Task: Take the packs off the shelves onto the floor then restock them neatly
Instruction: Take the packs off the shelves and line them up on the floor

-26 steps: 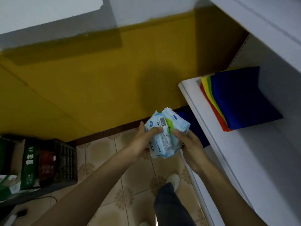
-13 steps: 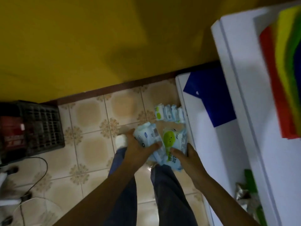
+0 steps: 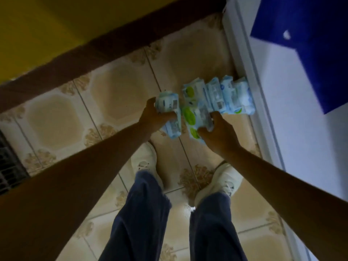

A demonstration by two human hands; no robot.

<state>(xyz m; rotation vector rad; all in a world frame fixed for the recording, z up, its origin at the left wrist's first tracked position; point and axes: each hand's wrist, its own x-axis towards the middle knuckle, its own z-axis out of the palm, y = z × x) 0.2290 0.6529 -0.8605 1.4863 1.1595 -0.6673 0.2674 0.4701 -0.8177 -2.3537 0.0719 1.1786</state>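
At the centre of the frame a soft, crinkled pale-blue pack (image 3: 168,105) is gripped by the left hand (image 3: 154,117), fingers curled round it; a green-spotted pack (image 3: 195,117) is clasped by the right hand (image 3: 218,134). Just above, on glossy patterned beige tiles (image 3: 113,95), a row of similar plastic packs (image 3: 226,97) is stood on edge against the white shelf base (image 3: 244,53).
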